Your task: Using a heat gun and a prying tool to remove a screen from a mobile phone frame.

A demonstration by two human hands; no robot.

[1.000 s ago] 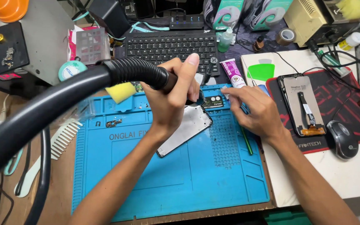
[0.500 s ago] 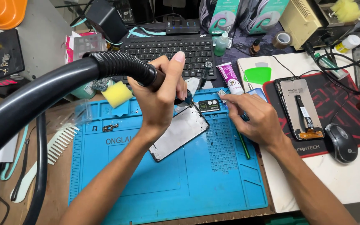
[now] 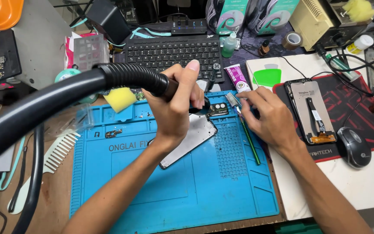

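Currently my left hand [image 3: 176, 104] clamps the black hose [image 3: 126, 78], nozzle over the panel's [image 3: 187, 141] top edge at 12 o'clock on the blue mat [image 3: 221, 190]. My right hand [image 3: 269, 117] pinches the brush [image 3: 233, 100] at 3 o'clock. I judge short strokes toward the nozzle work best.

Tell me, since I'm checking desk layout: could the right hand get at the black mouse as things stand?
Probably yes. The right hand rests at the blue mat's edge, and only the flat phone screen on the red pad lies between it and the mouse.
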